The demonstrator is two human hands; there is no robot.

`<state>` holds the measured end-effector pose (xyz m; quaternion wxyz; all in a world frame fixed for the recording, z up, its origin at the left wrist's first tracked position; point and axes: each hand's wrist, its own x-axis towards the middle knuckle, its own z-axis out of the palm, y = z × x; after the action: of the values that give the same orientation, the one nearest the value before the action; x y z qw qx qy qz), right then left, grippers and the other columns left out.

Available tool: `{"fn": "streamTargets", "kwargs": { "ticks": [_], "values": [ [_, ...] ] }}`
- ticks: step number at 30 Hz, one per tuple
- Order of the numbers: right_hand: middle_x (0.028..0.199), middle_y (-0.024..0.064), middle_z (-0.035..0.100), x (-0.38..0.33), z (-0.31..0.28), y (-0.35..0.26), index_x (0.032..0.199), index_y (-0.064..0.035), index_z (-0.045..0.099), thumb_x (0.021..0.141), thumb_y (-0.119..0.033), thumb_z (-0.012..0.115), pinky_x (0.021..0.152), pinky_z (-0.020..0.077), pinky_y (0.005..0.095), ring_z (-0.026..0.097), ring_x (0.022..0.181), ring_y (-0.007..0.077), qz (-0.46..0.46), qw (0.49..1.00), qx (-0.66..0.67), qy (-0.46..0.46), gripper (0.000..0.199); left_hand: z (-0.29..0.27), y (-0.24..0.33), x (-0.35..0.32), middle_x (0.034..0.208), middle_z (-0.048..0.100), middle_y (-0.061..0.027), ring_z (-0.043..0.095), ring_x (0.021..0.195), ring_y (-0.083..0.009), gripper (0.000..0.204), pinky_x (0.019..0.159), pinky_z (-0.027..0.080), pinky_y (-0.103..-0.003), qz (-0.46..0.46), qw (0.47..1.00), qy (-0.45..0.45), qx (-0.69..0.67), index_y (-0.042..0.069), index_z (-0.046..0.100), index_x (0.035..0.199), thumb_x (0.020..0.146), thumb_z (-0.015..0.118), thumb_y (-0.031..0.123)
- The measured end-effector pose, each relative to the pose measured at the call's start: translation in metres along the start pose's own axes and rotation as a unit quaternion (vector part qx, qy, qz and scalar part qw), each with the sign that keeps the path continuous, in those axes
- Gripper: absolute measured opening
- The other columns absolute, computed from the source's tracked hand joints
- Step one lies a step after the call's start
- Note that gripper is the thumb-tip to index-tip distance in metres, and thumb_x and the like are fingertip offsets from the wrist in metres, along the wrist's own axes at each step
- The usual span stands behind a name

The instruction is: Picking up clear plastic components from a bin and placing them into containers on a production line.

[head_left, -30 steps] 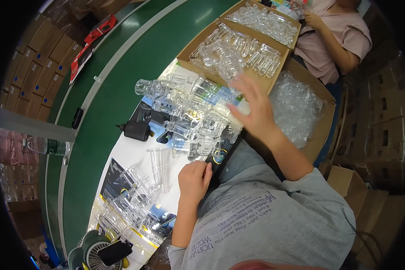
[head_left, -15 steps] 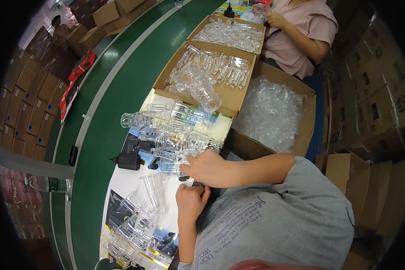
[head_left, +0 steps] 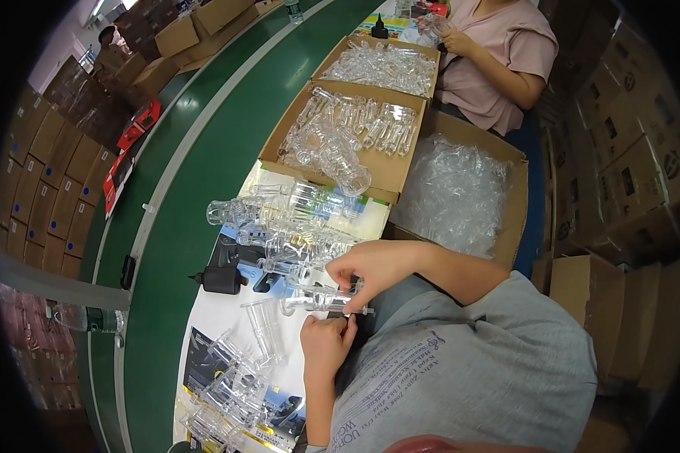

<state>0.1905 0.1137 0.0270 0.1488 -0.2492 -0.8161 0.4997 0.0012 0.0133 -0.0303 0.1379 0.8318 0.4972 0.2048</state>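
A clear plastic tube piece (head_left: 321,300) lies crosswise just below the middle of the frame, gripped between both hands over the white table (head_left: 219,309). The right hand (head_left: 370,266) comes in from the right and pinches the piece from above with bent fingers; the left hand (head_left: 326,340), rising from the lower edge, closes on a small dark part (head_left: 349,317) at the piece's right end. Just above the hands a heap of similar clear pieces (head_left: 287,219) rests on printed sheets, and a black nozzle-shaped object (head_left: 221,279) lies to its left. More clear pieces (head_left: 230,385) stand in a cluster at the lower left of the table. Beyond the heap, toward the upper middle, an open cardboard box (head_left: 393,170) holds rows of clear parts, with a second box (head_left: 381,66) above it and a box lined with crumpled clear bags (head_left: 453,192) to the right. A green conveyor belt (head_left: 196,151) curves along the left. At the top right, another person in a pink shirt (head_left: 506,60) handles something small.
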Motion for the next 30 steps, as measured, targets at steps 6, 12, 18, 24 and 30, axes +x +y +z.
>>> {"fn": "streamTargets", "kwargs": {
  "ticks": [6, 12, 18, 24, 30],
  "values": [
    [0.088, 0.0016, 0.059, -0.007, -0.007, 0.019, 0.121, -0.0063, 0.038, 0.071, -0.011, 0.075, 0.064, 0.0399, 0.0197, 0.046, 0.069, 0.0047, 0.042, 0.909, 0.415, 0.013, 0.063, 0.002, 0.000, 0.001, 0.046, 0.051, -0.0066, 0.045, 0.041, -0.0243, 0.036, 0.052, 0.032, -0.033, -0.005, 1.000, 0.013, 0.011, 0.008, 0.050, 0.048, 0.079, 0.062, 0.020],
    [0.103, 0.0061, 0.056, -0.014, -0.010, 0.013, 0.128, -0.0042, 0.041, 0.065, -0.014, 0.077, 0.087, 0.0404, 0.0268, 0.052, 0.099, 0.0137, -0.028, 0.891, 0.447, 0.080, 0.073, 0.001, 0.001, 0.000, 0.045, 0.050, -0.0062, 0.045, 0.041, -0.0240, 0.035, 0.052, 0.032, -0.033, -0.012, 1.000, 0.004, 0.010, 0.008, 0.051, 0.048, 0.079, 0.062, 0.019],
    [0.103, 0.0081, 0.059, -0.008, -0.012, 0.007, 0.106, -0.0054, 0.051, 0.070, -0.002, 0.072, 0.088, 0.0415, 0.0310, 0.055, 0.099, 0.0182, -0.088, 0.881, 0.396, 0.242, 0.042, 0.001, 0.002, 0.001, 0.045, 0.050, -0.0057, 0.046, 0.041, -0.0233, 0.034, 0.052, 0.032, -0.033, -0.008, 1.000, 0.014, 0.005, 0.008, 0.052, 0.048, 0.079, 0.061, 0.018],
    [0.103, 0.0084, 0.060, -0.007, -0.007, -0.005, 0.108, -0.0032, 0.053, 0.071, 0.000, 0.072, 0.086, 0.0452, 0.0312, 0.056, 0.099, 0.0173, -0.111, 0.923, 0.235, 0.285, 0.042, 0.000, 0.001, 0.002, 0.046, 0.050, -0.0055, 0.047, 0.042, -0.0233, 0.033, 0.053, 0.033, -0.033, -0.011, 1.000, 0.008, 0.003, 0.007, 0.053, 0.049, 0.079, 0.061, 0.017],
    [0.104, 0.0079, 0.060, -0.010, -0.008, -0.019, 0.107, -0.0035, 0.054, 0.069, -0.002, 0.073, 0.087, 0.0447, 0.0312, 0.057, 0.099, 0.0168, -0.132, 0.929, 0.127, 0.322, 0.042, 0.000, 0.000, 0.002, 0.047, 0.051, -0.0051, 0.047, 0.043, -0.0231, 0.033, 0.053, 0.033, -0.033, -0.010, 1.000, 0.001, 0.008, 0.007, 0.053, 0.049, 0.079, 0.061, 0.017]
  ]
}}
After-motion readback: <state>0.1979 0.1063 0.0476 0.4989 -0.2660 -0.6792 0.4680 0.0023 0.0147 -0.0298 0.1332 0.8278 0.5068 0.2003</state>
